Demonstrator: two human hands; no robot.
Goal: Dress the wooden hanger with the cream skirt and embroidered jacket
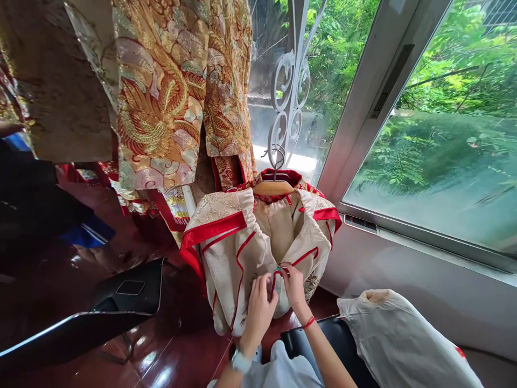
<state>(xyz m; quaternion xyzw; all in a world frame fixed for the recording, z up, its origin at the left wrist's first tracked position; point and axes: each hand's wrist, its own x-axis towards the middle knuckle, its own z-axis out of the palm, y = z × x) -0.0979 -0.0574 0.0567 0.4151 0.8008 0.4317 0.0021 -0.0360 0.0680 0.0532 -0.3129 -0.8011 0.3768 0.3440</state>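
A cream jacket (226, 256) with red piping hangs on a wooden hanger (273, 187), its neckline gaping to show the lining. At the bottom of the neckline, my right hand (294, 288) pinches the jacket's red-trimmed front edge, beside a tiny blue-green spot. That wrist wears a red cord. My left hand (260, 307) is against the jacket's front, just left of the opening, with fingers bent and the thumb apart from them. Nothing shows between them. A pale watch or band (241, 362) is on the left wrist.
Gold-and-red embroidered garments (161, 108) hang at the upper left. A white scrolled metal stand (285, 102) rises before the window (436, 156). White cloth (404, 334) drapes at the lower right over a black seat (339, 345). A phone (130, 288) lies on a black chair (149, 280).
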